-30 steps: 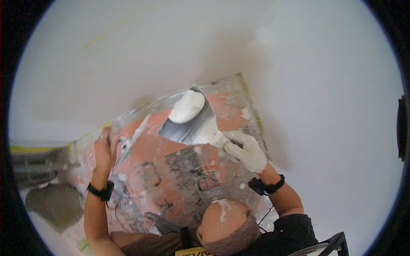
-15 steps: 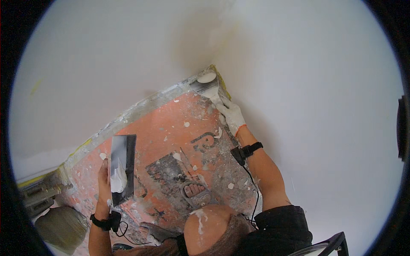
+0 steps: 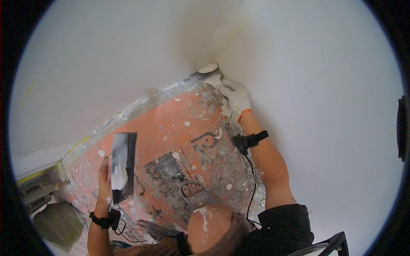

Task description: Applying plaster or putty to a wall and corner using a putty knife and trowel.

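Note:
My bare left hand (image 3: 104, 177) is closed round a flat steel trowel (image 3: 129, 155) at the lower left, held face up with a smear of white paste (image 3: 120, 177); the grip behind it is hidden. My right hand (image 3: 235, 94), in a white knit glove, grips a wide putty knife (image 3: 198, 76) down in the corner where the two walls meet the floor. A mound of white paste (image 3: 208, 67) sits on the knife's blade, whose front edge is at the foot of the corner.
Pale walls (image 3: 102, 59) rise on both sides. A stained pink floor covering (image 3: 158, 119) has plaster flakes on it. My sandaled foot (image 3: 194, 192) and bent knee are below. At the left are dark grey fittings (image 3: 34, 192) and an olive-coloured object (image 3: 60, 226); a cable runs by my right arm.
Over the last second my right hand has carried the loaded knife from mid-view up into the corner, then slightly deeper. The left hand's trowel has turned to show its paste-covered face.

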Demonstrator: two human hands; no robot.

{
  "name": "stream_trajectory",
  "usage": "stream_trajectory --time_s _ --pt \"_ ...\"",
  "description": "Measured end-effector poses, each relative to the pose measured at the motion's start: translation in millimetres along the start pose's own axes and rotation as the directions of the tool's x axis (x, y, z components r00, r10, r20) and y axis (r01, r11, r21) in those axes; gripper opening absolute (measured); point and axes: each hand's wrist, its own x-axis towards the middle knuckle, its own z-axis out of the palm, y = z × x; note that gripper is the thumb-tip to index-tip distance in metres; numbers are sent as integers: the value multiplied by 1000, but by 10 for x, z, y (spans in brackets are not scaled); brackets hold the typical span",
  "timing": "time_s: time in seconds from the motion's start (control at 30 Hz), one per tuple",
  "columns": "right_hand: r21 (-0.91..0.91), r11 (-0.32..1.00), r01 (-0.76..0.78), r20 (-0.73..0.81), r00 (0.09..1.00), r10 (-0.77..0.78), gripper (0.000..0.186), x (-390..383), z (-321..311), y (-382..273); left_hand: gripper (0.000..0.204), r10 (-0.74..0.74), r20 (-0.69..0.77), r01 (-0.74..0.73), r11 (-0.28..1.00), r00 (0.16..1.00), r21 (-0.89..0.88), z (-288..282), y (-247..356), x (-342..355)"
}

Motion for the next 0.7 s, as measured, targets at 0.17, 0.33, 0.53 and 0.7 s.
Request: stream_trajectory --time_s 0.17,0.33,0.53,0.7 --pt "12 997 78 68 995 -78 27 164 -38 -388 30 123 12 -123 991 992 47 27 41 15" --pt "-292 950 113 21 993 -112 18 24 -13 -1188 30 118 92 -127 987 989 96 45 118 -15" --pt "-88 995 47 154 988 -33 15 -515 113 -2545 36 118 217 -159 970 969 182 -262 -145 123" --pt "-264 938 226 253 954 -159 28 -637 -577 -3871 35 130 275 -119 991 952 -57 45 74 97"
